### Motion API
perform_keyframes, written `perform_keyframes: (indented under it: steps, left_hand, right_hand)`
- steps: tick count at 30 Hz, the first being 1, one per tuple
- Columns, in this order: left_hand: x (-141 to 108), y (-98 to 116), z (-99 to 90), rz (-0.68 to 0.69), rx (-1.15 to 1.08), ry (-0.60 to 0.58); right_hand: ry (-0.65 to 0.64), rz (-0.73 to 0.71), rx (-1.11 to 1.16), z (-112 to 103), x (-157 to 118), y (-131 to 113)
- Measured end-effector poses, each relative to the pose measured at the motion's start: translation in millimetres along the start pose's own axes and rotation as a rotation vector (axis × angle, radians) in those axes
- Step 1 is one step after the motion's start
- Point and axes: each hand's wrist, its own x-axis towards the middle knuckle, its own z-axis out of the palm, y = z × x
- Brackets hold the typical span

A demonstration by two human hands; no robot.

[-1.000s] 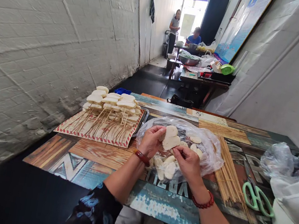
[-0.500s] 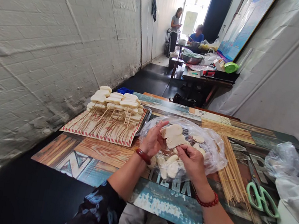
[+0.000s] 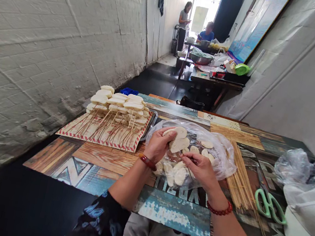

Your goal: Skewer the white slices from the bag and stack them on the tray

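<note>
My left hand (image 3: 157,144) is closed around pale, bread-like oval slices (image 3: 180,143), thumb across them, above a clear plastic bag (image 3: 226,167). Close by on the right, my right hand (image 3: 199,166) pinches what looks like a thin bamboo skewer, mostly hidden by the fingers, its tip near the slices' lower edge. Loose slices (image 3: 180,176) of the same kind lie in the spread bag below both hands. To the left, skewered slices (image 3: 112,100) are stacked on a paper-lined tray (image 3: 65,130), sticks pointing toward me.
Right of the bag lie a bundle of bamboo skewers (image 3: 241,184) and green-handled scissors (image 3: 270,205). A white container (image 3: 304,231) and a crumpled plastic bag (image 3: 301,168) sit at the right edge. Two people are at the far end, beyond another table (image 3: 212,79).
My left fingers have closed over the slices, which are now turned more upright. My right hand has drawn slightly down and away from them. The view has shifted slightly.
</note>
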Motion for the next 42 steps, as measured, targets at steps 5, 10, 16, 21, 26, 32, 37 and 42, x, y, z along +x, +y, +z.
perform_keyframes:
  steps: [5,10,16,21,26,32,37,42]
  left_hand:
    - [-0.4,5.5,-0.9,0.056,-0.007,0.035]
    - [-2.5,5.0,1.9,0.064,-0.041,0.028]
    - [-5.1,5.2,4.1,0.033,-0.041,0.01]
    - [-5.2,3.0,4.6,0.007,-0.026,-0.016]
    - [-4.4,1.4,4.9,0.012,-0.015,-0.001]
    - [-5.7,-0.6,7.7,-0.004,-0.006,-0.013]
    - [-4.3,-1.1,5.5,-0.025,0.008,-0.067]
    - [0.5,2.1,1.1,-0.048,-0.065,-0.036]
  right_hand:
    - [-0.029,-0.02,-0.05,-3.5,-1.9,-2.5]
    - [0.053,-0.035,-0.069,-0.7,-2.8,-4.5]
    - [0.083,-0.071,-0.166,0.5,-5.1,-10.1]
    - [0.093,-0.088,-0.2,1.6,-5.6,-11.8]
    - [0.102,-0.082,-0.164,3.6,-4.8,-11.1]
    - [0.111,-0.084,-0.158,3.8,-3.7,-12.1]
    - [0.111,-0.059,-0.129,2.9,-2.4,-10.2]
    - [0.111,-0.018,-0.07,1.6,-1.4,-10.8]
